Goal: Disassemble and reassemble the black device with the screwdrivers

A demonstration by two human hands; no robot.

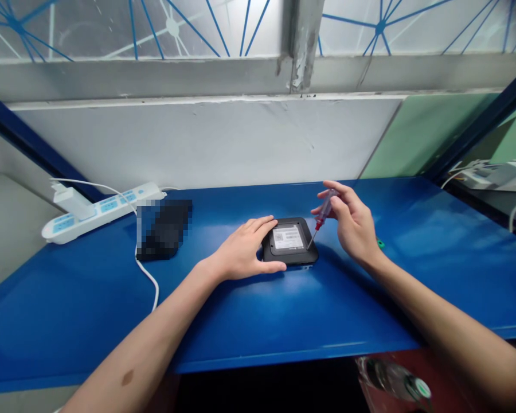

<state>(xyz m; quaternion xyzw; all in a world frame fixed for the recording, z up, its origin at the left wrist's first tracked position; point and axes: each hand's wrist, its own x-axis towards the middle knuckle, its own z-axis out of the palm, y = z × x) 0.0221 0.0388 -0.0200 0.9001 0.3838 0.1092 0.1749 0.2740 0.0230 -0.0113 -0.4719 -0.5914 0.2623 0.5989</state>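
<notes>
A small black box-shaped device with a white label on top lies on the blue table. My left hand rests against its left side, thumb along the front edge and fingers over the top corner, steadying it. My right hand is closed round a clear syringe with a red tip, held like a pen. Its thin needle touches the device's right front corner.
A white power strip with a plugged-in adapter lies at the back left, and its white cable runs forward over the table. A black blurred object sits beside it. A white wall stands behind. More equipment sits at the far right.
</notes>
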